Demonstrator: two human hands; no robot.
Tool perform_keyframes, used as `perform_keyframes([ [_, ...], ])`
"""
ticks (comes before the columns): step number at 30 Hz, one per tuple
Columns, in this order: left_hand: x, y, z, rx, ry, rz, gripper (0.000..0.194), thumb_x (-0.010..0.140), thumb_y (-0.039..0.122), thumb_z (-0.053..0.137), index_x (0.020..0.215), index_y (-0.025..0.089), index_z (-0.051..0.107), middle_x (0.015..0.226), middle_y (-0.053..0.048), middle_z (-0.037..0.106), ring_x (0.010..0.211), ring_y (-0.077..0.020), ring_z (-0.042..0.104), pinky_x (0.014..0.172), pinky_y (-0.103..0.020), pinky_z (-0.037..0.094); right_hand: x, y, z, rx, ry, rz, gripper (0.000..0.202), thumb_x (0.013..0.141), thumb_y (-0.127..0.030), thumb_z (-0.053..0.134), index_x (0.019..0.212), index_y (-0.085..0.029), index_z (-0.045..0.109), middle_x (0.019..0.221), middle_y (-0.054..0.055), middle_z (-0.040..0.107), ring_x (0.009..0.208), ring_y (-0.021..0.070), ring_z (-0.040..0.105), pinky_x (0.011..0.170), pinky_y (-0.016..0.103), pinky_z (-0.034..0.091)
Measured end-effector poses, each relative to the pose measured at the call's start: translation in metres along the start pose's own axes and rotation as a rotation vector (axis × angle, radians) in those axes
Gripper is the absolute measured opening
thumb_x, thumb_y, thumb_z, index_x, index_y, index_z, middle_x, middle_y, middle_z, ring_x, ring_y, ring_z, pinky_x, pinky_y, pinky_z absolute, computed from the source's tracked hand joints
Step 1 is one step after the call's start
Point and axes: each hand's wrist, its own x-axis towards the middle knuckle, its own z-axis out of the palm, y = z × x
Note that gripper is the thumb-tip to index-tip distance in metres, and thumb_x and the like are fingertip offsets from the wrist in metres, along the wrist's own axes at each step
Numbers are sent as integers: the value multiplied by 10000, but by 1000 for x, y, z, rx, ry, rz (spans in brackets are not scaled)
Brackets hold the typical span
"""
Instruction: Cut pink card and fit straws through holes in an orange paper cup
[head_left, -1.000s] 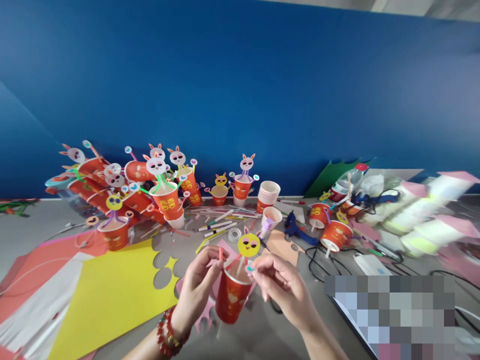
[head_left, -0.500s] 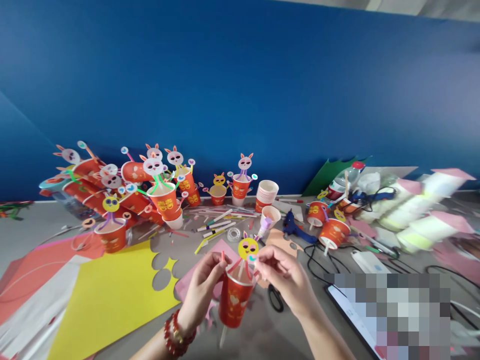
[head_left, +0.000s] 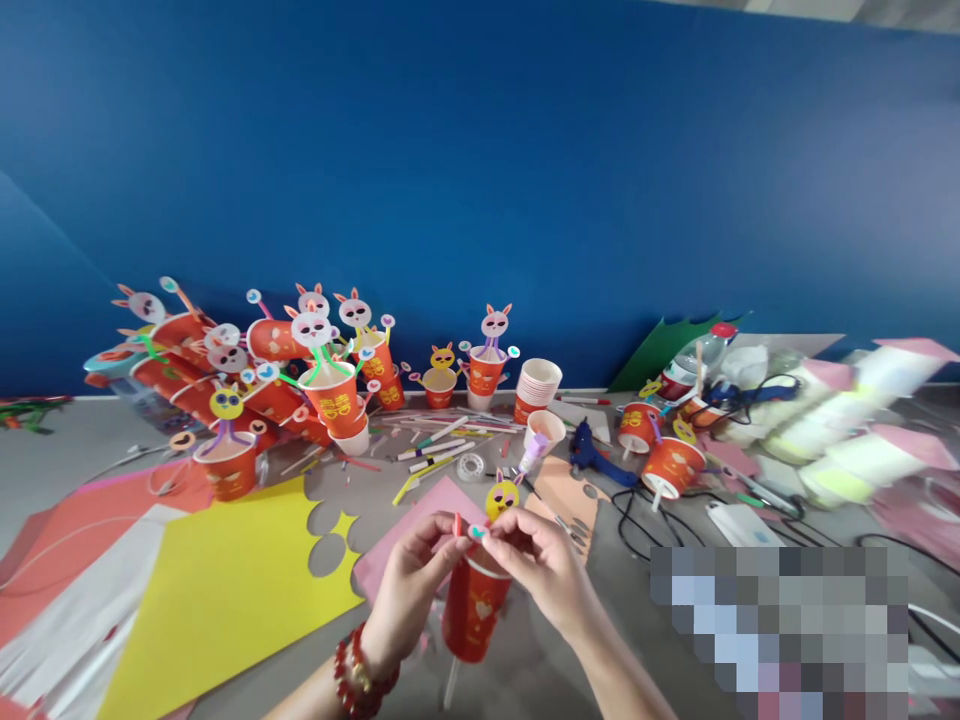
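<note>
Between both hands is a red paper cup [head_left: 477,612] with a pale stick [head_left: 451,684] coming out below it. A yellow paper face with pink ears [head_left: 501,496] rises above the cup's rim, partly covered by my right hand. My left hand [head_left: 409,585] is closed in a pinch on a red strip [head_left: 458,523] at the cup's left side. In the fingertips of my right hand [head_left: 551,572] is a small paper disc with a teal heart [head_left: 478,533], held close against the strip. Whether disc and strip touch is unclear.
Finished-looking cup figures [head_left: 330,395] crowd the back left. A cup stack [head_left: 538,388], a tape roll [head_left: 471,467], markers [head_left: 435,455] and a blue glue gun [head_left: 592,455] lie behind my hands. Yellow paper [head_left: 217,590] covers the left; black cables [head_left: 637,530] run on the right.
My right hand has moved left with the heart disc, from the cup's right side to the red strip in my left hand. The hands are now close together over the rim.
</note>
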Motion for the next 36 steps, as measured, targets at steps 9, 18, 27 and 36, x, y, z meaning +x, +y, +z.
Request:
perform_keyframes([
  [9,0,-5,-2,-5,-8,21,175,819,345,738,824,179,682,866,-10,646,800,-153,602,736,-229,480,1,4,2,-28,-46,-13,264,894,-410,649,775,-179,604,737,4,604,655,135,545,566,210,412],
  [18,1,-6,-3,-8,7,-57,227,799,379,753,820,163,686,831,-14,642,698,-116,569,614,-188,459,-1,-22,-10,-370,-15,-100,124,921,-332,612,894,-212,631,785,-3,638,597,123,562,546,216,425],
  [27,5,-14,-6,-86,-26,-140,217,791,365,769,812,163,690,742,6,635,616,-84,539,537,-159,402,12,-29,-11,-551,-87,-168,132,900,-210,607,769,-223,623,724,-20,652,659,150,611,580,232,427],
  [36,10,-31,-4,-358,-52,-207,237,800,346,764,907,142,705,872,-63,707,769,-166,649,744,-268,498,41,-40,-33,-451,-113,-396,127,888,-187,649,767,-211,620,888,31,664,905,207,614,851,317,445],
])
